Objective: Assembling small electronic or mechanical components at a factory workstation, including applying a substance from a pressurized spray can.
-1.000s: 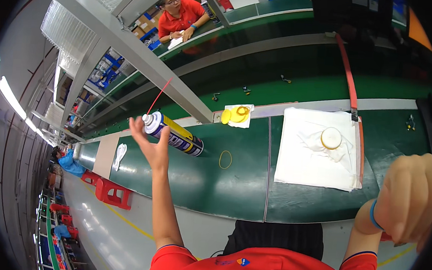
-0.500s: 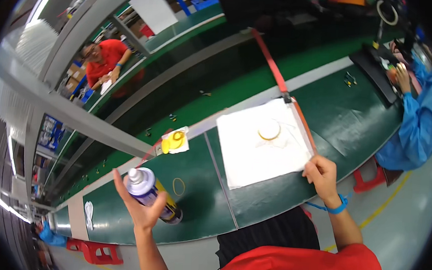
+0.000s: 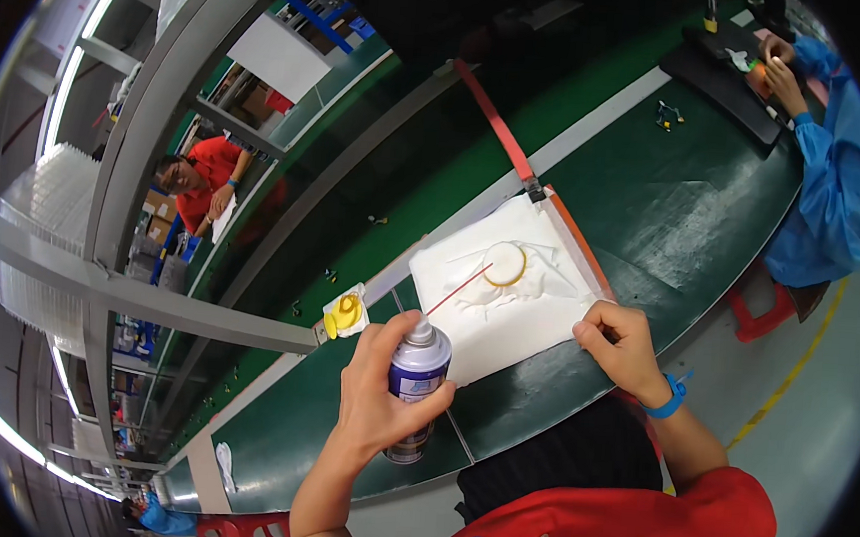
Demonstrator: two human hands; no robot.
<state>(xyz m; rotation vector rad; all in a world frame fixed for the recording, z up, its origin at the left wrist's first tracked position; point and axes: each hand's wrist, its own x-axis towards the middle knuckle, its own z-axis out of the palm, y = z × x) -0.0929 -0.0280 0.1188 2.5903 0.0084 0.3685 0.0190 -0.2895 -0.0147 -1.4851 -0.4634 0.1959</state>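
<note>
One red straw [image 3: 460, 289], aimed at the white disc [image 3: 512, 261]

Only got the head view, so going off that. The left hand [image 3: 382, 390] is wrapped around a spray can [image 3: 420, 378], index finger up on the nozzle, thumb along the near side. The can's long axis is close to upright, leaning a little; can't tell if its base touches the table [image 3: 515, 414] or hangs above it. The straw runs off the nozzle, forward and to the right, and its tip overlaps the disc's left part. Touching or just over it? Honestly can't tell.

The disc has a yellowish rim and sits on crumpled cloth [image 3: 503, 299] on top of some white sheets [image 3: 474, 346]. So it's ahead and right of the left hand, ahead and left of the right hand [image 3: 629, 347], which looks slightly nearer. That one's narrow, fingertips pinched on the sheets' near right corner.
</note>
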